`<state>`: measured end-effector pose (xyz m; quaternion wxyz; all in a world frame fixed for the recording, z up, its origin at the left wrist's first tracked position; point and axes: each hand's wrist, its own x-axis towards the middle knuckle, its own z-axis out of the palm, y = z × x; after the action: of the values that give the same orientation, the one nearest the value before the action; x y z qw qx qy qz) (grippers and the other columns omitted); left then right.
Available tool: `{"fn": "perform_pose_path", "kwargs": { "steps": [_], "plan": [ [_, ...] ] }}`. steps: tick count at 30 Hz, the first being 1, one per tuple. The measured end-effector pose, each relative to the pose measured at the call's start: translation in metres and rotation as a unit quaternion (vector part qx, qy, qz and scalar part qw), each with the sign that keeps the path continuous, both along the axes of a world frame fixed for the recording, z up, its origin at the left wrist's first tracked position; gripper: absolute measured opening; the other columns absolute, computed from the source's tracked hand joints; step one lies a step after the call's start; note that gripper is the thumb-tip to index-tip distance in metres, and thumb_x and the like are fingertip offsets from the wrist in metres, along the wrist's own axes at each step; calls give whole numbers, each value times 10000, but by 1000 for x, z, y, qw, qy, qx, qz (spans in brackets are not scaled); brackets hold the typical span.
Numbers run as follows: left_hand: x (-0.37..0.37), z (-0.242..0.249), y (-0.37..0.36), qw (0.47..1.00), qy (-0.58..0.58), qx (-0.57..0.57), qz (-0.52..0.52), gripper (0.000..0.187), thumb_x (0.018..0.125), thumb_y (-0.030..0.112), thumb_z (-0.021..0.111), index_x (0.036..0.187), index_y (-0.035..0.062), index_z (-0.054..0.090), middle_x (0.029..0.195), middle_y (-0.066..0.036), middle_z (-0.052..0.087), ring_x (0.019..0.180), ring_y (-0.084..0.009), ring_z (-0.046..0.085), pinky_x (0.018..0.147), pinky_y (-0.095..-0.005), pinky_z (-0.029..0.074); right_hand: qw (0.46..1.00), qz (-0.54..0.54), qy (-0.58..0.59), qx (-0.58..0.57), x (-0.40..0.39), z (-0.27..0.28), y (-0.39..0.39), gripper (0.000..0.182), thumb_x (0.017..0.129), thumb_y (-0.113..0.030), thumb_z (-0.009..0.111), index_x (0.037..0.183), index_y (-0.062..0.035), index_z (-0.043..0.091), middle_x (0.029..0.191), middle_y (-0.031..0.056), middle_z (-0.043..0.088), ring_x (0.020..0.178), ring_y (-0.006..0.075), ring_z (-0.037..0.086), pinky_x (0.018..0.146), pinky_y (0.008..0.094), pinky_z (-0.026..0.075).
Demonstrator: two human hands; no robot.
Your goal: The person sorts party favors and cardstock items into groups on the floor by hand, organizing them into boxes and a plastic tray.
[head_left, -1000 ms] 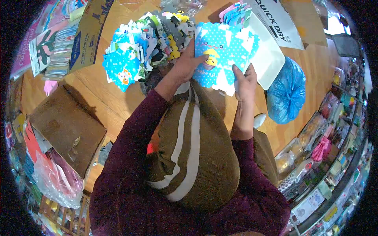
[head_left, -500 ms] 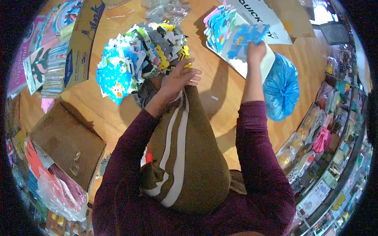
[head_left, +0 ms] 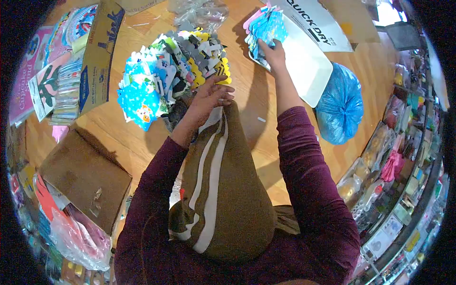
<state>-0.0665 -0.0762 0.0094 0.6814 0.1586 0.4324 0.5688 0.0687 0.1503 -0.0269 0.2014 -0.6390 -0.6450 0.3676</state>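
Note:
My right hand [head_left: 274,56] is at the near edge of a stack of blue and pink scalloped cut-out cards [head_left: 267,27], its fingers closed round the blue cards on top. The stack lies at the left end of a white plastic tray [head_left: 304,66]. My left hand [head_left: 212,94] rests by a fanned heap of patterned cut-out cards [head_left: 166,66] in blue, white, grey and yellow. Its fingers are apart and stretched to the right, near the yellow-and-black cards; nothing shows in them.
A tied blue plastic bag [head_left: 339,104] sits right of the tray. A cardboard box of packaged goods [head_left: 97,52] stands left, with a brown carton [head_left: 85,175] nearer. Clear plastic wrap [head_left: 199,14] lies beyond the heap. Packed shelves [head_left: 394,180] line the right side.
My right hand has moved left with the blue cards, from over the tray's middle to the stack at its left end, baring the tray's white bottom. My left hand has hardly moved.

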Motion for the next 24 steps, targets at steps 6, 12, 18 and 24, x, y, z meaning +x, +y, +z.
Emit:
{"fn": "perform_pose_path", "kwargs": {
  "steps": [6,12,18,24],
  "plan": [
    [-7,-1,-9,999,33,-12,-4,320,863,171,472,1152,59,392,959,-92,559,834,-155,556,719,-279,471,989,-9,148,1,33,-49,12,706,663,-354,687,1162,62,412,1070,208,518,974,258,511,826,332,414],
    [-40,6,-48,988,145,-5,52,248,841,100,486,1082,44,460,949,-88,553,851,-153,545,708,-272,460,970,-63,235,10,34,-21,-11,498,766,-181,607,1143,73,405,1087,171,478,917,225,518,683,304,492],
    [-112,-25,-111,765,564,-111,289,620,669,142,687,1179,4,363,1121,-161,457,1014,-271,463,826,-364,398,927,-227,298,22,70,1,-75,299,834,-131,498,1052,66,439,1005,197,521,908,289,547,690,393,512],
    [-174,-34,-128,651,757,-57,22,965,524,194,777,1296,46,217,1284,-203,316,1191,-377,278,992,-420,239,937,-233,259,-41,95,8,-148,172,830,-117,504,927,25,490,900,126,552,765,217,566,595,321,495]
  ]
}}
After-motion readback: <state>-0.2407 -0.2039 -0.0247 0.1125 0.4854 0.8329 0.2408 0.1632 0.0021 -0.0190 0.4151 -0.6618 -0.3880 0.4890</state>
